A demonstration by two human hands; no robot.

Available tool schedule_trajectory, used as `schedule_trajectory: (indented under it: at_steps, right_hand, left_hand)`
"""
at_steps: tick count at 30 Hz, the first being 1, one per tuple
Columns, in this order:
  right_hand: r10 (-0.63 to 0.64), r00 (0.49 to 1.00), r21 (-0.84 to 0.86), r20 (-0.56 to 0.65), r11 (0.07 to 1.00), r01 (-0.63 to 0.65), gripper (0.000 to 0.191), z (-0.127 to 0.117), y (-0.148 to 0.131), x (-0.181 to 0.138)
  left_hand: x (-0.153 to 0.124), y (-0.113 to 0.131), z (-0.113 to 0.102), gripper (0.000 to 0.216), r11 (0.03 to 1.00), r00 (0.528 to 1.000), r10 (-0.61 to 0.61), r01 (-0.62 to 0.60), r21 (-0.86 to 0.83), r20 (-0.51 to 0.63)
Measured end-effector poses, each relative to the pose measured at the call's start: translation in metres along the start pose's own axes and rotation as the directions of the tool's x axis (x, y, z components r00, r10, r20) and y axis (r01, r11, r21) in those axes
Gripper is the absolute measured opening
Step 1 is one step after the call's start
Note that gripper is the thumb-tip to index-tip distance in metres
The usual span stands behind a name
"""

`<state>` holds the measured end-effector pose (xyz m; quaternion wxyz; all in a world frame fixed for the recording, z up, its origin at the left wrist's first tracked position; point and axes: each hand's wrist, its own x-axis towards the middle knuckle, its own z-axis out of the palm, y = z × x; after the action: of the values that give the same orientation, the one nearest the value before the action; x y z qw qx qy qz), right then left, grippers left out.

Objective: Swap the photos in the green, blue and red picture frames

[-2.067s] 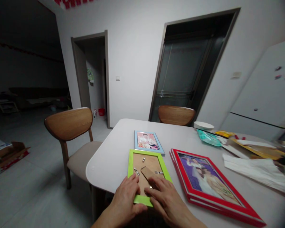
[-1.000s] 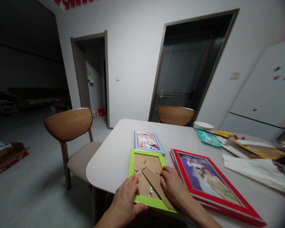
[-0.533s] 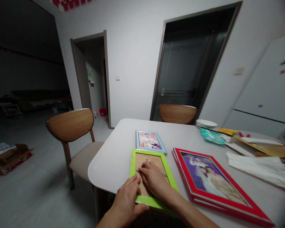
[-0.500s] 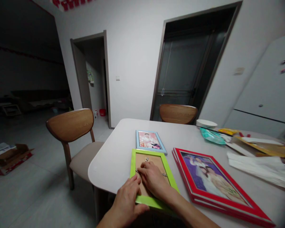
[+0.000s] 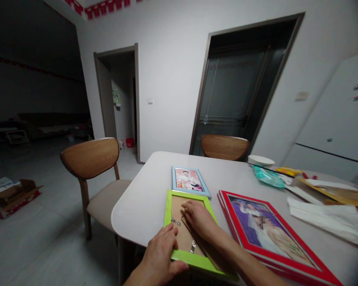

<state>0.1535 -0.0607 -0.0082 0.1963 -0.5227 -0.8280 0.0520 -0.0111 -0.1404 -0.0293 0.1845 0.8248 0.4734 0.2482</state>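
A lime-green picture frame (image 5: pixel 193 260) lies face down at the table's near edge, its brown backing board (image 5: pixel 176 206) showing. Small metal fittings sit on the board, one on the left (image 5: pixel 175 221) and one near the bottom (image 5: pixel 193 247). My left hand (image 5: pixel 164 252) holds the frame's lower-left corner, fingers over the side and thumb on the bottom rail. The fingers of my right hand (image 5: pixel 197 218) are closed on a thin brown flap (image 5: pixel 201 243) over the board. Its dark edge runs down from my fingertips; my wrist hides part of it.
A blue framed photo (image 5: pixel 188 179) lies beyond the green frame. Stacked red frames (image 5: pixel 271 228) lie to the right. Farther right are a teal packet (image 5: pixel 268 176), a white bowl (image 5: pixel 260 161) and white wrapping (image 5: pixel 325 216). Wooden chairs (image 5: pixel 91 157) stand left and behind the table (image 5: pixel 140 194).
My right hand has shifted slightly on the backing, and the dark edge of the flap now shows beneath it. The lower metal fitting has come into view. My left hand stays on the frame.
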Motion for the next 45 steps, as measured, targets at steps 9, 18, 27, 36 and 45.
schedule_trajectory:
  at_steps: [9, 18, 27, 36, 45]
  right_hand:
    - [0.22, 0.976, 0.058, 0.003, 0.974, -0.219, 0.021, 0.017, 0.033, 0.035]
    - [0.461, 0.887, 0.088, 0.0, 0.884, -0.46, 0.023, 0.025, 0.04, 0.053]
    - [0.349, 0.933, 0.296, -0.084, 0.903, -0.311, 0.026, 0.001, 0.029, 0.033]
    - [0.462, 0.873, 0.698, -0.16, 0.677, -0.231, 0.035, -0.034, 0.037, -0.035]
    - [0.484, 0.874, 0.809, -0.053, 0.534, -0.247, 0.029, -0.022, 0.022, -0.057]
  left_hand:
    - [-0.001, 0.007, -0.003, 0.034, 0.999, 0.999, -0.031, 0.031, -0.011, 0.016]
    - [-0.008, 0.005, 0.001, 0.05, 1.0, 1.0, 0.009, -0.009, 0.012, 0.024]
    - [0.004, 0.012, 0.012, 0.046, 0.982, 0.984, 0.103, -0.124, 0.142, 0.148]
    - [0.014, 0.037, -0.009, 0.03, 0.991, 0.991, 0.108, -0.101, 0.084, -0.081]
    - [0.02, 0.032, 0.023, 0.046, 0.981, 0.986, 0.064, -0.09, 0.169, 0.152]
